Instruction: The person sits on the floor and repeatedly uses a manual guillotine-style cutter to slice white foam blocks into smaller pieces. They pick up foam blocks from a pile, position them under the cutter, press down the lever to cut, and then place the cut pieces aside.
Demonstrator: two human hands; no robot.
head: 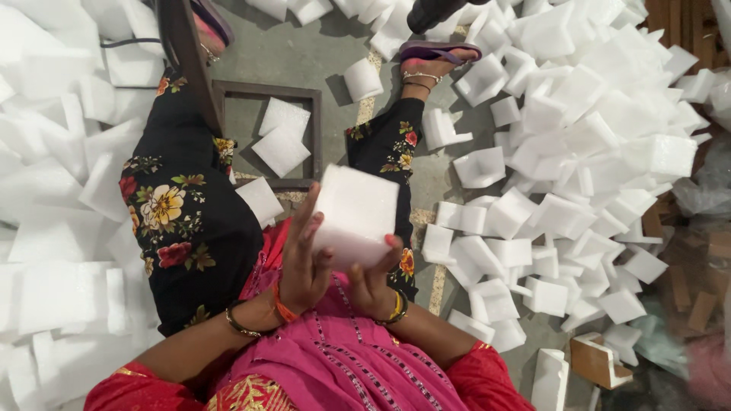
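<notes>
White foam block (pixel 355 215), held up over our lap, sits between both our hands: our left hand (pixel 302 259) wraps its near left edge with fingers spread along the side, and our right hand (pixel 375 275) cups it from below, fingers curled on the lower edge. In the head view we sit on a grey concrete floor (pixel 304 53). A dark metal frame (pixel 315 129) lies there with two foam squares (pixel 282 135) inside. Heaps of folded foam corners (pixel 579 152), too many to count, spread to our right.
</notes>
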